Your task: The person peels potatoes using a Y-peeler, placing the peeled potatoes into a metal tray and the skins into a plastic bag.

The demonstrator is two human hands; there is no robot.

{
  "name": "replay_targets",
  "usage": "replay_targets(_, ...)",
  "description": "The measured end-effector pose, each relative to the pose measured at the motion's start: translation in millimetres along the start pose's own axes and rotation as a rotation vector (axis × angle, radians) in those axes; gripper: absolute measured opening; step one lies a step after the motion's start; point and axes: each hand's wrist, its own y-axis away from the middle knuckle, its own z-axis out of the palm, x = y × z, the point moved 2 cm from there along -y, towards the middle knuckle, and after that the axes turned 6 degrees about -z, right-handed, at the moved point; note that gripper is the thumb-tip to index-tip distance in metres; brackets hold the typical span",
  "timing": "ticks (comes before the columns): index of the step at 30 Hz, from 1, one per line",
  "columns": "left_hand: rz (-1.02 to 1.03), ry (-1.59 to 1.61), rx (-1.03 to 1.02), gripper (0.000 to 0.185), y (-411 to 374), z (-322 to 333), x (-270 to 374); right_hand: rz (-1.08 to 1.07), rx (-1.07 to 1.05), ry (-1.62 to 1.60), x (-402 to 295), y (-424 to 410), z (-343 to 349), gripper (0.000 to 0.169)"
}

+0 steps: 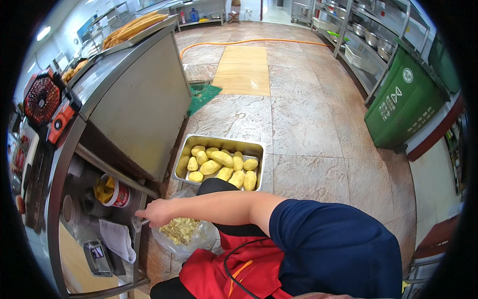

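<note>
My right hand reaches leftward across my lap to the edge of a metal undershelf. Its fingers close around a thin metal tool, mostly hidden by the hand. My left hand is out of view. Below the right hand, a clear plastic bag on the floor holds pale yellow peelings. Beyond my black-clad knee sits a rectangular stainless steel pan with several peeled potatoes. A red apron covers my lap.
On the undershelf are a plastic tub with yellow contents, a folded white cloth and a phone in a tray. A fan stands on the steel counter. A green bin and an orange hose lie farther out.
</note>
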Motion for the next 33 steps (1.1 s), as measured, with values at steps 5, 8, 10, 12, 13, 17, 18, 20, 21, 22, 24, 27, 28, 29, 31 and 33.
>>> replay_targets(5,-0.125,0.526,-0.453,0.050,-20.1,38.9,45.1,0.093,0.057,-0.085,13.5,0.4,0.6,0.052)
replay_targets(8,-0.397,0.752,-0.617,0.050,10.7,94.0,80.0,0.078,0.202,-0.130,5.8,-1.4,-1.4,0.047)
replay_targets(10,-0.606,0.876,-0.770,0.051,30.9,159.9,72.1,0.144,0.313,-0.108,25.5,5.5,-4.8,0.045)
replay_targets(12,-0.739,0.984,-0.907,0.051,40.7,193.6,40.7,0.146,0.412,-0.184,27.4,5.8,1.2,0.043)
replay_targets(13,-0.768,0.964,-0.879,0.050,50.1,203.7,23.4,0.135,0.460,-0.264,21.3,11.5,5.1,0.042)
replay_targets(17,-0.776,0.771,-0.726,0.058,75.5,227.8,-3.6,0.051,0.564,-0.495,24.6,21.2,47.4,0.044)
replay_targets(18,-0.758,0.753,-0.704,0.059,76.6,224.4,1.0,0.074,0.482,-0.487,12.4,18.6,46.2,0.048)
replay_targets(20,-0.642,0.705,-0.552,0.063,71.6,224.3,4.8,0.110,0.397,-0.559,-0.3,8.1,37.0,0.052)
replay_targets(21,-0.659,0.735,-0.627,0.063,74.4,239.6,19.9,-0.136,0.717,-0.373,13.9,-5.6,49.0,0.055)
replay_targets(22,-0.749,0.838,-0.710,0.054,75.6,272.0,26.2,-0.076,0.725,-0.176,49.3,-4.7,59.0,0.057)
replay_targets(24,-0.673,0.696,-0.688,0.048,41.4,264.5,-4.8,-0.028,0.575,-0.534,20.8,-14.5,43.9,0.051)
replay_targets(27,-0.806,0.791,-0.766,0.044,41.1,262.6,-17.0,0.107,0.603,-0.695,33.8,-11.2,48.3,0.046)
replay_targets(28,-0.780,0.845,-0.757,0.045,36.9,252.5,-20.8,0.170,0.515,-0.835,19.4,-17.1,49.6,0.045)
replay_targets(29,-0.752,0.908,-0.766,0.046,33.2,245.3,-23.1,0.241,0.426,-0.947,6.8,-24.1,45.4,0.045)
replay_targets(31,-0.713,0.853,-0.610,0.049,40.8,242.9,-25.2,0.175,0.386,-0.939,8.4,-32.6,51.2,0.045)
replay_targets(33,-0.704,0.811,-0.528,0.050,50.1,237.9,-22.0,0.150,0.373,-0.829,3.2,-32.1,54.7,0.044)
